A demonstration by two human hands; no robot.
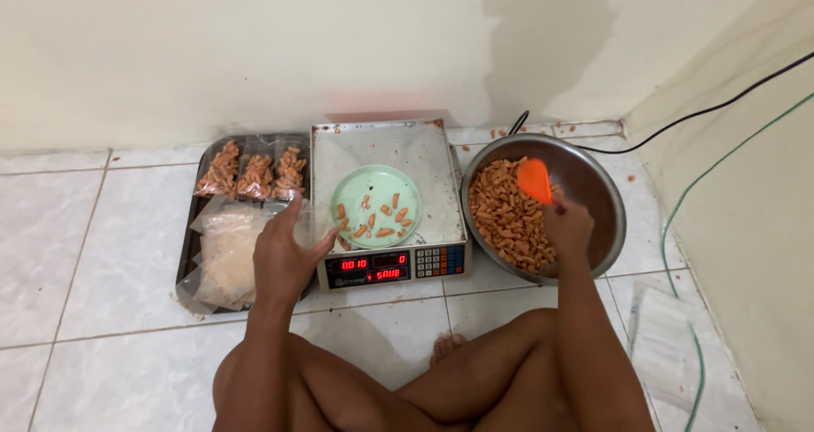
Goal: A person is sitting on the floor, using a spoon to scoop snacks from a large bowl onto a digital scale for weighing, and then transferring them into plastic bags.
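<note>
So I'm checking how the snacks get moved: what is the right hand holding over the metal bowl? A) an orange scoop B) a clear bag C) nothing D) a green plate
A: the right hand grips an orange scoop above the snack-filled metal bowl.

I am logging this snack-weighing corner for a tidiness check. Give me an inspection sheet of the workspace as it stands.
Surface: white tiled floor; crumbs near the wall corner.
Job's things: scale with a green plate holding a few orange snacks; metal bowl about half full of snacks; orange scoop.
Clutter: dark tray with three filled bags and empty bags; more plastic bags at right.
Grippers: left hand beside the scale, at the empty bags; right hand holds the scoop over the bowl.
Cables: black cable and green cable along the right wall.
Surroundings: cream walls.
</note>
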